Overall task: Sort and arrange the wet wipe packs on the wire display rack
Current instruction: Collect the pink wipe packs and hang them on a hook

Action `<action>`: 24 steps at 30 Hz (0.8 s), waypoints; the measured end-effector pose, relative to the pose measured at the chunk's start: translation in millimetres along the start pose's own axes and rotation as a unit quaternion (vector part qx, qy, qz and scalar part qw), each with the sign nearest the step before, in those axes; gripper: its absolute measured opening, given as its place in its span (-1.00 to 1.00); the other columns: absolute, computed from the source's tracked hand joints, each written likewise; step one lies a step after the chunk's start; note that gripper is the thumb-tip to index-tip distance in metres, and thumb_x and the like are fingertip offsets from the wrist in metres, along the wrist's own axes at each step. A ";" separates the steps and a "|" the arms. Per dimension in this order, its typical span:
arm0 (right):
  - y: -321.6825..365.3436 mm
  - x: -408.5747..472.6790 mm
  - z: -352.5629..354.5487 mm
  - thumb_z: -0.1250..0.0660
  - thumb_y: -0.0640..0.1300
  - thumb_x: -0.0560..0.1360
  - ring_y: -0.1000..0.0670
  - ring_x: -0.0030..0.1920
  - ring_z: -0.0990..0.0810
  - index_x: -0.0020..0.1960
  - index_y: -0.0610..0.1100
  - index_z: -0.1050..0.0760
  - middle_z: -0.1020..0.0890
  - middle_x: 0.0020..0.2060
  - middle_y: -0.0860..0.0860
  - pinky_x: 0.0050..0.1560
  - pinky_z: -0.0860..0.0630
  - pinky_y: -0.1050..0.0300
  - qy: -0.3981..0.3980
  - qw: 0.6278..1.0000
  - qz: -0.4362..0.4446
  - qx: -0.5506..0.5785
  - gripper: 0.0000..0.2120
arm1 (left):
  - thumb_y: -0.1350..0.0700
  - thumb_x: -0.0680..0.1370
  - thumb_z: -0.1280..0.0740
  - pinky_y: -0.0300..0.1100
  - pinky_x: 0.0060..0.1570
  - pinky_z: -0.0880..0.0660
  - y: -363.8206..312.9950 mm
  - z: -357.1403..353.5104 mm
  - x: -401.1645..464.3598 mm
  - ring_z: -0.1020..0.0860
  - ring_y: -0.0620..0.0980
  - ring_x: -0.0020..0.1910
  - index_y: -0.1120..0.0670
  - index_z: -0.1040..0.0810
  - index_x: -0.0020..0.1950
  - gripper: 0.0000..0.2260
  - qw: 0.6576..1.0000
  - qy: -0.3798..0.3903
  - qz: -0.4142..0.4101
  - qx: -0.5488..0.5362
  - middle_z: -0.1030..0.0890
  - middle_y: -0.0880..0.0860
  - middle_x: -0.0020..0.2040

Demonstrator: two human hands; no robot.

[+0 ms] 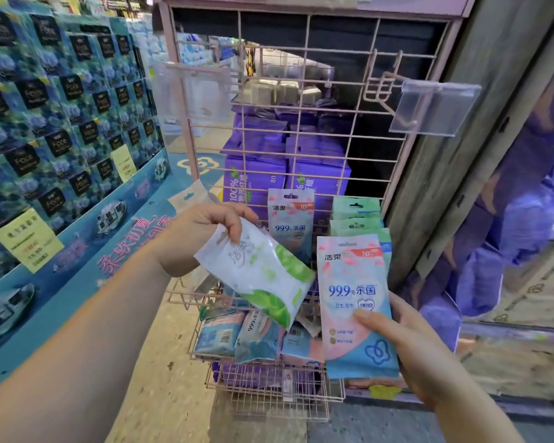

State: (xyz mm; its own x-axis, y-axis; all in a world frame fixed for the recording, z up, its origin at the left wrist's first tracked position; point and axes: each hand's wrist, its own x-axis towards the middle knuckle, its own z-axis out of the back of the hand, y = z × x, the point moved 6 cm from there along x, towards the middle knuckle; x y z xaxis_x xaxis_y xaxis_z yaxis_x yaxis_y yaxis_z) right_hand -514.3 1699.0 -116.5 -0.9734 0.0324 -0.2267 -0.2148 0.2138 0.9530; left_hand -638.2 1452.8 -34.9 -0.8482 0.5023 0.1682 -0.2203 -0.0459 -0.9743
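My left hand (202, 233) pinches the top of a white and green wet wipe pack (259, 273), which hangs tilted in front of the pink wire rack (304, 135). My right hand (419, 343) holds a pink and blue wipe pack (354, 302) upright by its lower right side. A matching pink and blue pack (290, 225) hangs on a rack hook behind them. Green packs (355, 215) hang on the hook to its right. Several loose packs (256, 334) lie jumbled in the wire basket (205, 354) below.
Two clear plastic label holders (435, 107) stick out from the rack's upper hooks. Purple tissue packs (259, 174) are stacked behind the rack. A blue display of boxed packs (61, 123) fills the left side. A wooden post (480, 123) borders the rack's right edge.
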 end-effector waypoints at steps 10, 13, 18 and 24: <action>0.0 -1.7 0.5 -0.52 -0.24 0.26 -0.14 -0.15 -0.73 0.13 -0.18 -0.52 -0.73 -0.05 -0.15 -0.28 -0.64 0.08 0.023 1.000 -0.012 -0.011 -0.54 | 0.27 0.34 -0.29 -0.14 -0.28 -0.53 19.8 8.1 -3.5 -0.57 0.06 -0.19 0.07 -0.59 -0.46 -0.79 0.996 -0.029 0.052 -0.062 -0.66 0.06 -0.17; -1.9 -4.6 4.3 -0.64 -0.07 0.02 -0.17 -0.14 -0.73 0.12 -0.19 -0.52 -0.72 -0.03 -0.17 -0.29 -0.64 0.05 0.024 1.000 -0.017 -0.009 -0.28 | 0.31 0.35 -0.26 -0.13 -0.30 -0.47 12.8 26.6 -3.3 -0.51 0.11 -0.21 0.05 -0.57 -0.48 -0.74 0.990 -0.122 0.031 -0.069 -0.56 0.20 -0.10; -3.7 -6.3 3.2 -0.68 -0.04 0.02 -0.20 -0.13 -0.72 0.14 -0.21 -0.51 -0.71 -0.02 -0.20 -0.28 -0.65 0.02 0.029 0.999 -0.020 0.007 -0.25 | 0.42 0.45 -0.19 -0.23 -0.46 -0.44 -1.0 88.4 -18.4 -0.52 0.05 -0.40 0.05 -0.57 -0.47 -0.59 0.929 -0.361 0.000 -0.083 -0.61 0.03 -0.39; -11.5 1.2 -12.1 -0.64 -0.05 0.06 -0.23 -0.08 -0.71 0.16 -0.23 -0.50 -0.71 0.00 -0.21 -0.23 -0.66 0.00 0.020 0.999 -0.034 0.013 -0.27 | 0.30 0.56 -0.28 -0.14 -0.41 -0.58 41.3 99.8 -51.3 -0.52 0.07 -0.38 0.17 -0.52 -0.16 -0.88 0.921 -0.327 0.211 0.028 -0.56 0.20 -0.20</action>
State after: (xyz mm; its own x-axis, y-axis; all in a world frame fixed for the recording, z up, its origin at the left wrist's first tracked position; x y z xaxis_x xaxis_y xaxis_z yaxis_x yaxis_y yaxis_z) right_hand -513.9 1684.8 -125.3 -0.9593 -0.0211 -0.2816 -0.2783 0.2399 0.9301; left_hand -651.9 1339.0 -68.9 -0.9687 -0.1972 -0.1506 0.1854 -0.1718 -0.9675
